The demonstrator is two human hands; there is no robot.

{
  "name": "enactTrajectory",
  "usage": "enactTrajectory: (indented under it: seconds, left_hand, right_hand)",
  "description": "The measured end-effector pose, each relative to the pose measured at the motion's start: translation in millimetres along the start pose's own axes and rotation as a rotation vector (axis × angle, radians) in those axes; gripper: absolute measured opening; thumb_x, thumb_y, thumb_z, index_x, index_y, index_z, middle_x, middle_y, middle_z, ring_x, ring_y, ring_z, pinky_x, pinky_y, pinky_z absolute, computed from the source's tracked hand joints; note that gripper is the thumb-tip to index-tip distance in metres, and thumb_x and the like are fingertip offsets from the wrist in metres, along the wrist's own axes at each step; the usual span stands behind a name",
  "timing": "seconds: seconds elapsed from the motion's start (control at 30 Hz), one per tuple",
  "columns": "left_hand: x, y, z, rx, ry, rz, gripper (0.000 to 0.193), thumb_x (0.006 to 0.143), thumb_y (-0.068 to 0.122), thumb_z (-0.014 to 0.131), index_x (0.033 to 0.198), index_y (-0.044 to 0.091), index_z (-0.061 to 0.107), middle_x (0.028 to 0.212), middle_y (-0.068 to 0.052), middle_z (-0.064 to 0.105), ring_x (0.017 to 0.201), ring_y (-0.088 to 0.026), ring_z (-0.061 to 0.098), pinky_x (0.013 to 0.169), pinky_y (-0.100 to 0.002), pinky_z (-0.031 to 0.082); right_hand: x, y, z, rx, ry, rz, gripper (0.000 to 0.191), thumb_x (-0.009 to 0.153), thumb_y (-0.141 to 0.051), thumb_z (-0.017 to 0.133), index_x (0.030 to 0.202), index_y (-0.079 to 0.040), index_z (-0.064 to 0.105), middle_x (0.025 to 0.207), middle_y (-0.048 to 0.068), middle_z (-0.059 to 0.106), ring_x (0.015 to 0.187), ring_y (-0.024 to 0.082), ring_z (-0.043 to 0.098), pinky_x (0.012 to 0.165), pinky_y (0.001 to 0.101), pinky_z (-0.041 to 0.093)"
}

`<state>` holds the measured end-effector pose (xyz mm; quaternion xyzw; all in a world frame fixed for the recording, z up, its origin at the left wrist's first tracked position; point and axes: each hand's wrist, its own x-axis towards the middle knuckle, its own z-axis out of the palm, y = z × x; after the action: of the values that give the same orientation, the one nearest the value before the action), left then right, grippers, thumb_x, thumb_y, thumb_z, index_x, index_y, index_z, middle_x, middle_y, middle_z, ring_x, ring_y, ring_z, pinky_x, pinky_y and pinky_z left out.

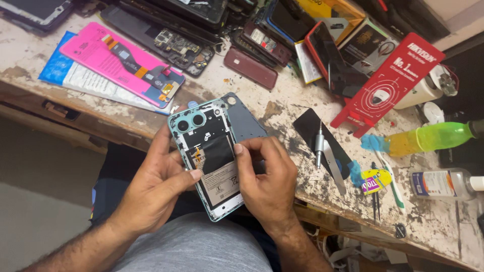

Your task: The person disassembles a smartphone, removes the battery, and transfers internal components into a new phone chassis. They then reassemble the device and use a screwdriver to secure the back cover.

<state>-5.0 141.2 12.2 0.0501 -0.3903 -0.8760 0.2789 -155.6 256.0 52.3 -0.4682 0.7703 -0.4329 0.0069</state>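
Worn workbench; opened phone upright, camera end away, both hands gripping.

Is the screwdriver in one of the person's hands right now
No, the screwdriver lies on the bench right of both hands, while the left hand and right hand hold the opened phone.

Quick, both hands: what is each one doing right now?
Left hand: closed around the opened phone, thumb on its battery.
Right hand: fingers curled on the phone's right edge, steadying it.
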Motion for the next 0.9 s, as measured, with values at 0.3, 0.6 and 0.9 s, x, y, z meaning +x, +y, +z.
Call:
enactTrajectory:
  seconds: [0.3, 0.6, 0.9]
  left_hand:
    - [2, 5, -7, -0.056, -0.004, -0.041, 0.093, 0.09, -0.009, 0.054, 0.168, 0.015, 0.008, 0.151, -0.019, 0.049, 0.132, -0.026, 0.057, 0.105, -0.044, 0.053]
    - [5, 17, -14, -0.117, -0.06, -0.094, 0.095, 0.092, -0.007, 0.053, 0.171, 0.015, 0.005, 0.147, -0.022, 0.051, 0.129, -0.027, 0.057, 0.103, -0.047, 0.053]
    - [16, 7, -3, -0.087, -0.155, -0.075, 0.098, 0.088, -0.012, 0.053, 0.169, 0.014, 0.005, 0.162, -0.016, 0.04, 0.143, -0.025, 0.047, 0.115, -0.043, 0.042]
  right_hand:
    - [27, 17, -18, -0.355, -0.064, -0.121, 0.009, 0.095, -0.013, 0.07, 0.095, -0.003, 0.07, 0.09, 0.007, 0.068, 0.082, 0.021, 0.067, 0.071, 0.0349, 0.056]
    - [33, 34, -38, 0.156, 0.017, 0.179, 0.017, 0.099, -0.011, 0.065, 0.113, -0.003, 0.072, 0.102, 0.006, 0.074, 0.091, 0.012, 0.07, 0.081, 0.0275, 0.058]
    - [-12, 17, -24, 0.594, -0.183, 0.379, 0.015, 0.102, -0.014, 0.067, 0.105, 0.0, 0.071, 0.079, -0.002, 0.06, 0.071, 0.006, 0.052, 0.064, 0.0208, 0.043]
